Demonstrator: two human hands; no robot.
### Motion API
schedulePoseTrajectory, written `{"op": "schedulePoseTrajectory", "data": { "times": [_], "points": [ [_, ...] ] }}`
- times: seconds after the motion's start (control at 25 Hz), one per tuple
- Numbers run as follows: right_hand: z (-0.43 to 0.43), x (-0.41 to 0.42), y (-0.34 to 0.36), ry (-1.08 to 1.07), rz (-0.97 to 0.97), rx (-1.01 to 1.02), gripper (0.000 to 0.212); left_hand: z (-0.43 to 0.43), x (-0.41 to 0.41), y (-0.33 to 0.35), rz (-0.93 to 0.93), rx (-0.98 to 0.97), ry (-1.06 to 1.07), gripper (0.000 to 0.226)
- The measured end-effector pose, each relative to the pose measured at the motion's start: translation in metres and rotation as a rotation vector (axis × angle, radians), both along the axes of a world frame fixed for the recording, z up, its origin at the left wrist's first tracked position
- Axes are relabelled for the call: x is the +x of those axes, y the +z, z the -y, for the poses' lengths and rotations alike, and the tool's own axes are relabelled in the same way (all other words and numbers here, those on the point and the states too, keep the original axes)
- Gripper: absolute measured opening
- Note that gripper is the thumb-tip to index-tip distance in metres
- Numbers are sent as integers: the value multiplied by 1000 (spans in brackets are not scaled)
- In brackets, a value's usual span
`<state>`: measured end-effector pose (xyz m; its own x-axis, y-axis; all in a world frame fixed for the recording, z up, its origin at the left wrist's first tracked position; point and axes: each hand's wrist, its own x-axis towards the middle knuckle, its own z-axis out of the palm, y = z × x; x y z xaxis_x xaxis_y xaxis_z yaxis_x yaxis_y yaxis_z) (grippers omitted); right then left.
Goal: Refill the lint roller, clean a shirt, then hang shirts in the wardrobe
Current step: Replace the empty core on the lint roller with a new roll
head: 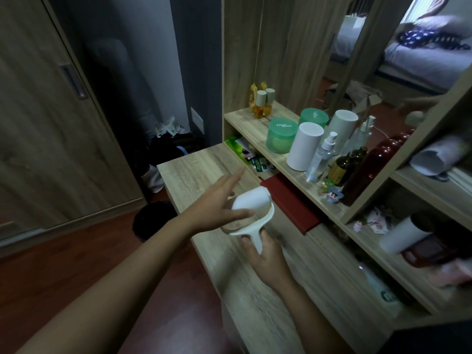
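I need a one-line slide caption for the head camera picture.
Above a wooden desk, the right hand grips a white lint roller by its handle; the open left hand is beside the roll.

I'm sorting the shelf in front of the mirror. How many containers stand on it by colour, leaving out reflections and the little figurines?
Yellow or amber bottles: 2
Green jar: 1
White cylinder: 1
Clear spray bottle: 1
Brown bottle: 1
Dark red bottle: 1
Total: 7
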<state>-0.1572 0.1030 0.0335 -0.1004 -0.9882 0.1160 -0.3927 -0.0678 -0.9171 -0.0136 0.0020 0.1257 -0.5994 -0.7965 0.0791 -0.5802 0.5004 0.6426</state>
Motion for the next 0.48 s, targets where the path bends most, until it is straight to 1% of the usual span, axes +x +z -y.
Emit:
{"op": "schedulePoseTrajectory", "data": {
  "times": [0.04,0.08,0.12,0.16,0.2,0.24,0.28,0.32,0.36,0.4,0.44,0.48],
  "points": [
    [-1,0,-3,-43,28,0,15,-5,3,0,-98,-57,62,74],
    [-1,0,-6,-74,47,3,14,-13,6,-2,-137,-243,82,65],
    [-2,0,-6,-96,49,9,19,-22,7,-6,-93,-471,37,58],
    [-2,-1,-9,-103,45,12,25,-29,7,-15,-10,-660,-69,56],
    [-3,-2,-9,-99,52,12,25,-35,9,-24,121,-789,-194,58],
    [-3,-3,-10,-95,64,6,20,-36,12,-30,239,-823,-259,62],
    [-4,-3,-9,-93,62,-2,18,-35,14,-29,304,-767,-227,70],
    [-5,-3,-8,-91,59,-17,21,-29,17,-25,324,-637,-119,82],
    [-7,-2,-8,-96,45,-23,27,-23,20,-18,270,-447,33,93],
    [-8,-1,-8,-94,42,-34,31,-17,23,-13,161,-273,148,99],
    [-9,0,-8,-101,43,-36,32,-12,24,-12,74,-207,189,98],
    [-9,1,-9,-108,49,-37,30,-13,22,-11,34,-200,167,94]
  ]
}}
